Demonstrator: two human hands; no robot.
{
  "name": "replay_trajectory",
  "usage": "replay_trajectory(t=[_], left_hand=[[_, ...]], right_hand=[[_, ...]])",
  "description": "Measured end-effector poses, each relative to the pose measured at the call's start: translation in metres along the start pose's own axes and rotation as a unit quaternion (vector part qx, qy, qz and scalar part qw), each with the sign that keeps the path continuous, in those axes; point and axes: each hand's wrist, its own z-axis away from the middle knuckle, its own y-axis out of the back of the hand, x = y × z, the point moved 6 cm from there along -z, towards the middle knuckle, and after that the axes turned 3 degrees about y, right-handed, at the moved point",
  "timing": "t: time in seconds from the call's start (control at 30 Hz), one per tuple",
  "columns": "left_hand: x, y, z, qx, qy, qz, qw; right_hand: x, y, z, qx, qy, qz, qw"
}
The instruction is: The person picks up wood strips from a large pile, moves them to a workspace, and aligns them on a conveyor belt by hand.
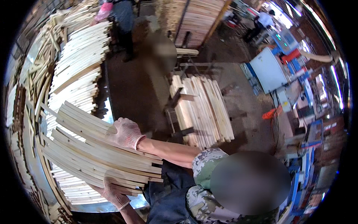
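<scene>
A broad layer of long, pale wooden slats lies side by side between my two hands, tilted over the worktable. My right hand, in a pale knit glove, is closed on the far edge of this layer, and its bare forearm passes over the slat ends. Gloved as well, my left hand grips the near edge, with some of its fingers hidden by the wood. The slats' right ends reach my dark apron. Beneath and beyond them, more slats are spread in a long row.
A metal rack holds a stack of slats to my right. Loose strips lie heaped along the table's left side. A co-worker stands at the far end, and another person is near blue-and-white machinery. An orange coil hangs beside it.
</scene>
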Motion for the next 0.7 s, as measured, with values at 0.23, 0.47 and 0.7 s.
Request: replay_trajectory(t=[0.23, 0.47, 0.7], left_hand=[[-0.015, -0.05, 0.084, -0.14, -0.035, 0.021, 0.989], [-0.008, -0.172, 0.18, -0.224, 0.021, -0.076, 0.971], [-0.107, -0.301, 0.249, -0.352, 0.012, -0.135, 0.926]], right_hand=[[0.068, 0.108, 0.132, 0.172, -0.065, 0.035, 0.982], [0.174, 0.202, 0.225, 0.211, -0.148, -0.044, 0.965], [0.315, 0.297, 0.306, 0.266, -0.249, -0.079, 0.928]])
